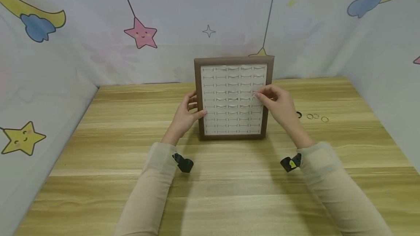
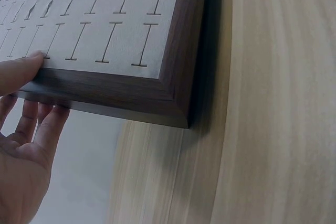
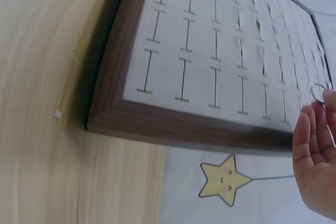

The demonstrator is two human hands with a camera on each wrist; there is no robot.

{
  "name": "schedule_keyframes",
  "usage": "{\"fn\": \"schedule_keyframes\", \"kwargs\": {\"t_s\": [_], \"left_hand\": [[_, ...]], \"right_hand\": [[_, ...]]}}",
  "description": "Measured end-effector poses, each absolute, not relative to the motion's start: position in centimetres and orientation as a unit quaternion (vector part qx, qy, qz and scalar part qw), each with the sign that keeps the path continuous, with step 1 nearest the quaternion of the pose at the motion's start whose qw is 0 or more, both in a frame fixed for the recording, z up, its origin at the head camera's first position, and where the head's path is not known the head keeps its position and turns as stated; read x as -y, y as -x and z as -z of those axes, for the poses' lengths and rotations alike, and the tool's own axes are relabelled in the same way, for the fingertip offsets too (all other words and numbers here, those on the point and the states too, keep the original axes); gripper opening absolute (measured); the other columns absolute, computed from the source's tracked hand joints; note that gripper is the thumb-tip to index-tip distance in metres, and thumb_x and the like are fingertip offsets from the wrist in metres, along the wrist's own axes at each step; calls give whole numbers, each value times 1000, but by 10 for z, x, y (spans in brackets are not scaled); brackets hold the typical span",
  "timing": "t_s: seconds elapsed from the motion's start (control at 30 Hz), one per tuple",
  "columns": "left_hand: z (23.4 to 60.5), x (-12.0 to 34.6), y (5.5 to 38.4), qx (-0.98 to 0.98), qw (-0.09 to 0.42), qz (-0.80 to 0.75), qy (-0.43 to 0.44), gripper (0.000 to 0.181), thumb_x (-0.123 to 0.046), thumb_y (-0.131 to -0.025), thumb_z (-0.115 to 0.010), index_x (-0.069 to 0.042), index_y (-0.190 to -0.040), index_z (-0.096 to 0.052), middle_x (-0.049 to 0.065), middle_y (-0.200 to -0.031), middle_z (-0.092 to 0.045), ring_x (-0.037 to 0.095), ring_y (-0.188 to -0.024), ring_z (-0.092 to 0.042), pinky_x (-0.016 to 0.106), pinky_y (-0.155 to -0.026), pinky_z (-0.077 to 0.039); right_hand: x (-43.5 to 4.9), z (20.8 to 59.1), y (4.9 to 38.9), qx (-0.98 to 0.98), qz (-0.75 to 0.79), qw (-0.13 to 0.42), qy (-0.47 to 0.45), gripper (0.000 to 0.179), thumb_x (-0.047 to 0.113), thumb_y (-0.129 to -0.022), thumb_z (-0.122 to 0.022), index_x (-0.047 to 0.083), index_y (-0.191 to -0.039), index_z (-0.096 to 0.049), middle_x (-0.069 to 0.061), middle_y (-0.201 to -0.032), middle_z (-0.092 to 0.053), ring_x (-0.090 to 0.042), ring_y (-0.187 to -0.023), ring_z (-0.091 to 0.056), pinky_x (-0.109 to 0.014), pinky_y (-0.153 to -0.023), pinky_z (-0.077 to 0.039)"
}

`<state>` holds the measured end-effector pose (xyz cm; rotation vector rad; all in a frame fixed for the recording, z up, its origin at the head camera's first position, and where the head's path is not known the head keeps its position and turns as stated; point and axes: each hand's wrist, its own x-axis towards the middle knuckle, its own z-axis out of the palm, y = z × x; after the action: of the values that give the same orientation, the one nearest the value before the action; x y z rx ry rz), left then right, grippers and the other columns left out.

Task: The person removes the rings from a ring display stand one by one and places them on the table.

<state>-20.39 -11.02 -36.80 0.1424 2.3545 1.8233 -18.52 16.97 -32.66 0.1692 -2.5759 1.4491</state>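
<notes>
A ring display board point(image 1: 226, 119) with a brown frame stands upright on the table, its white padded face cut with rows of short slots. My left hand point(image 1: 184, 117) grips the board's left edge, thumb on the front and fingers behind the frame, as the left wrist view also shows. At the right side of the board, about mid-height, my right hand point(image 1: 280, 103) pinches a thin ring point(image 3: 314, 93) between thumb and fingertips. The ring is right at the padded face, near the right-hand column of slots. Some slots in the middle columns look parted.
Right of the board lie a black ring point(image 1: 299, 114) and several thin metal rings, one of them gold-toned point(image 1: 325, 119), on the wooden table point(image 1: 229, 192). Behind the board hangs a white cloth point(image 1: 177, 61) printed with stars and moons. Each wrist wears a small black camera.
</notes>
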Motion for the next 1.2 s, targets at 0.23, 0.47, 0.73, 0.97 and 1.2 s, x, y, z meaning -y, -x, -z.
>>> {"fn": "schedule_keyframes", "kwargs": {"t_s": [0.23,0.47,0.73,0.97,1.2], "left_hand": [[369,110,205,-787,82,-610,-45,75,-7,-89,-66,-21,-150,-25,11,-146,-37,29,-131,-42,47,-104,-44],[370,110,205,-787,83,-610,-43,75,-7,-89,-66,-21,-150,-25,11,-146,-37,30,-132,-42,46,-104,-44],[368,109,203,-787,81,-610,-39,76,-7,-89,-66,-21,-150,-25,11,-145,-38,30,-132,-42,47,-104,-44],[368,109,204,-787,81,-610,-39,75,-7,-89,-66,-21,-150,-25,11,-145,-38,30,-131,-42,46,-104,-44],[369,109,205,-786,82,-611,-38,75,-7,-89,-66,-21,-150,-25,11,-144,-39,30,-131,-43,46,-104,-45]], "right_hand": [[-195,329,192,836,-534,123,-6,23,29,-94,-61,6,-100,-62,24,-79,-57,4,-75,-56,-11,-67,-51],[-222,342,195,843,-523,113,54,22,34,-94,-60,12,-98,-62,24,-77,-57,5,-67,-55,-12,-57,-48],[-242,360,195,876,-473,53,82,40,33,-95,-58,-3,-113,-61,24,-73,-53,6,-63,-54,-14,-58,-49],[-253,375,195,904,-419,7,85,33,25,-95,-58,-4,-109,-65,4,-80,-63,-1,-65,-55,-19,-59,-50],[-259,386,195,925,-368,-27,87,29,21,-94,-58,-5,-103,-67,-12,-87,-70,-7,-65,-53,-20,-59,-44]]}}
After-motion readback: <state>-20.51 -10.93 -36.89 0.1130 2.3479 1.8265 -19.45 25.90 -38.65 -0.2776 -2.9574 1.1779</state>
